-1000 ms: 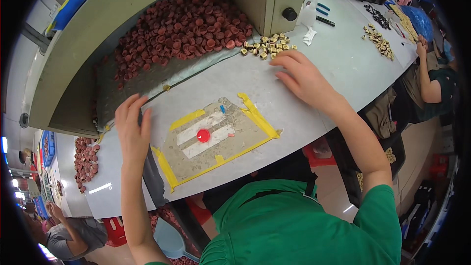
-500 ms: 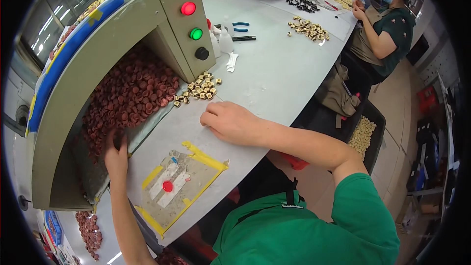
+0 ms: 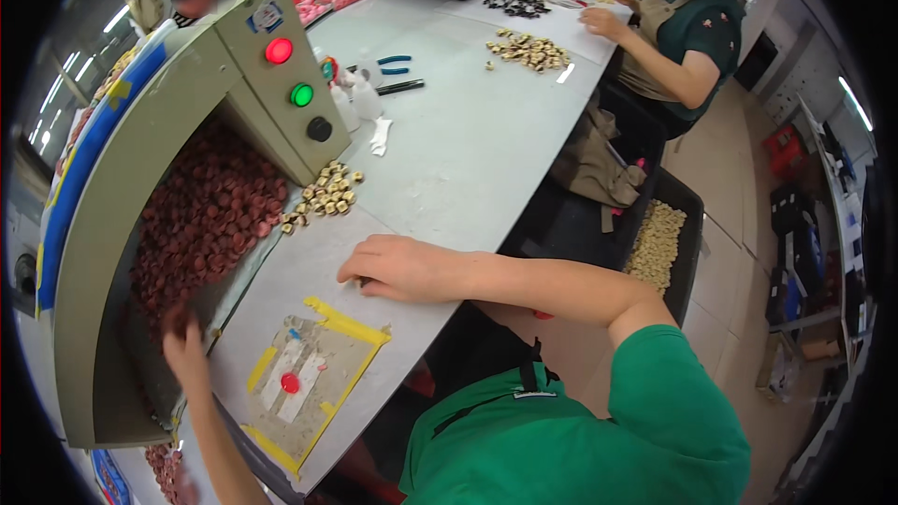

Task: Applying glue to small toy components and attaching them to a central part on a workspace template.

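Observation:
My left hand [image 3: 183, 348] reaches into the grey hopper [image 3: 103, 224], blurred, at the lower edge of a heap of small red round pieces [image 3: 210, 215]. Its grip is hidden. My right hand [image 3: 402, 266] rests knuckles up on the white table [image 3: 468, 159], fingers curled down beside the fixture pad. Whatever lies under the fingertips is hidden. The pad [image 3: 313, 383] is grey, edged with yellow tape, and one red round piece [image 3: 290, 382] sits on it. A small pile of beige pieces [image 3: 323, 198] lies beyond my right hand.
A control box [image 3: 281, 75] with a red light, a green light and a black knob stands on the hopper. Small bottles and blue-handled pliers [image 3: 393, 65] lie behind. A seated person [image 3: 683, 37] works at another beige pile [image 3: 528, 49]. A black bin of beige parts [image 3: 659, 238] sits beside the table.
My right hand has drawn back from the beige pile toward the pad. My left hand has slid lower along the hopper's red pieces. The view has swung right.

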The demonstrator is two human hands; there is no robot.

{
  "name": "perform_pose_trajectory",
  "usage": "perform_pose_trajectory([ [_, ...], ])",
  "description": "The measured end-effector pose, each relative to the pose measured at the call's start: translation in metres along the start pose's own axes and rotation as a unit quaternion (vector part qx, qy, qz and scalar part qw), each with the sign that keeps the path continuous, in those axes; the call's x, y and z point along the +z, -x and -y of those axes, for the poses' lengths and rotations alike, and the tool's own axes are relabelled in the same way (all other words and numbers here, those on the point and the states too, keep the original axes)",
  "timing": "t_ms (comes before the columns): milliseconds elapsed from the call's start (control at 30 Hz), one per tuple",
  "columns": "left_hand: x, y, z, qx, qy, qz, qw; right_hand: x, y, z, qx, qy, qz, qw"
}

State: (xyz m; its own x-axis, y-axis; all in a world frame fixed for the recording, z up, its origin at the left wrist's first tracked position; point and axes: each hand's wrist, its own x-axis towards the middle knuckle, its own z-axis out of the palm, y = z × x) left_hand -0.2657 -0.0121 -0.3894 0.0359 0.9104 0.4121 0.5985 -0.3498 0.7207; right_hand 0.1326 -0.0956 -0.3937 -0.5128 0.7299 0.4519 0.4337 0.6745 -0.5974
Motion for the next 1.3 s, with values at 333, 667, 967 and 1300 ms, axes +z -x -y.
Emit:
perform_pose_trajectory([
  [333,-0.053,0.123,-0.056,-0.244,0.246,-0.104,0.932,-0.002,-0.002,0.013,-0.023,0.110,0.054,0.992],
  [667,-0.006,0.181,-0.105,-0.249,0.527,-0.109,0.806,0.017,-0.001,0.025,-0.004,0.075,-0.002,0.997],
  [967,0.016,0.180,-0.110,-0.256,0.624,-0.114,0.729,0.024,-0.003,0.046,0.181,-0.006,-0.026,0.983],
  [1300,0.014,0.188,-0.095,-0.243,0.676,-0.100,0.689,0.026,-0.030,0.068,0.041,0.218,0.121,0.968],
])
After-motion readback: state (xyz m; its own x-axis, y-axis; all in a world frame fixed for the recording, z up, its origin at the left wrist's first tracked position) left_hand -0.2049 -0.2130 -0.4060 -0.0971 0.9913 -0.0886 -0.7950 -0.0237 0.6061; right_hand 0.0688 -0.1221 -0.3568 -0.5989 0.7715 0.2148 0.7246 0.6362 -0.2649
